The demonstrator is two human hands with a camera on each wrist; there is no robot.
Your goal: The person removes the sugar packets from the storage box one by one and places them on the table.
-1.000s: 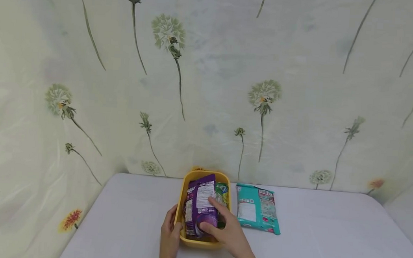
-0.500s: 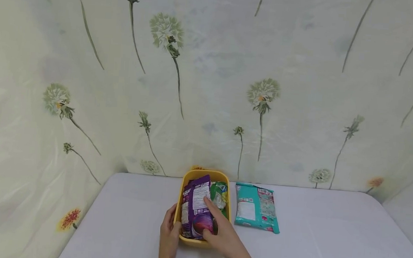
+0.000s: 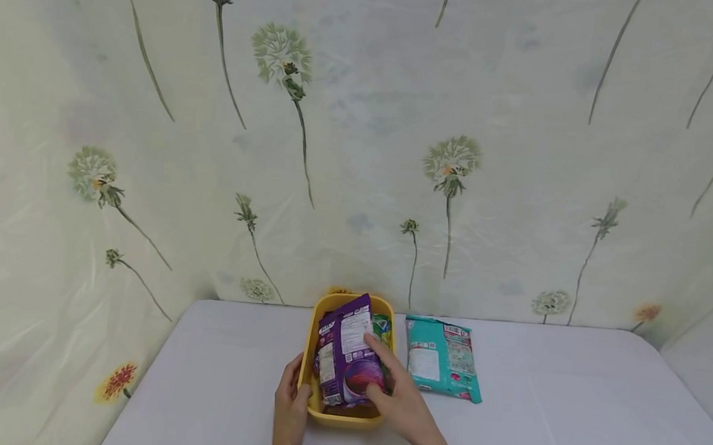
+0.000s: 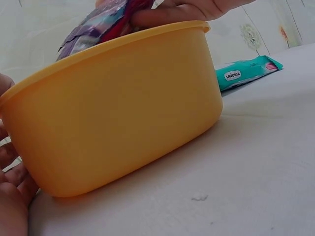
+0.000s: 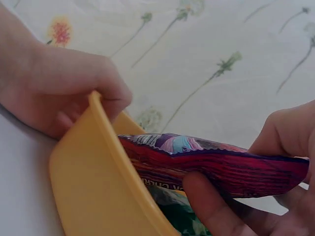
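Observation:
A yellow plastic tub (image 3: 344,422) stands on the white table near the wall side. My left hand (image 3: 290,402) grips its left rim, thumb on top and fingers against the outer wall. With my right hand (image 3: 403,402) I hold a purple packet (image 3: 352,334) by its right side, tilted over the tub's inside. In the right wrist view the packet (image 5: 236,169) sits between thumb and fingers, partly above the rim. Beneath it lies a green packet (image 3: 382,326), mostly hidden. Whether a second purple packet lies under the held one, I cannot tell.
A teal packet (image 3: 440,364) lies flat on the table just right of the tub; its end reads "SAVORIA" in the left wrist view. Behind the table (image 3: 541,411) hangs a pale cloth (image 3: 361,148) printed with dandelions.
Over the last half second the purple packet has shifted right and up with my right hand, covering more of the green packet. My left hand stays on the tub's rim.

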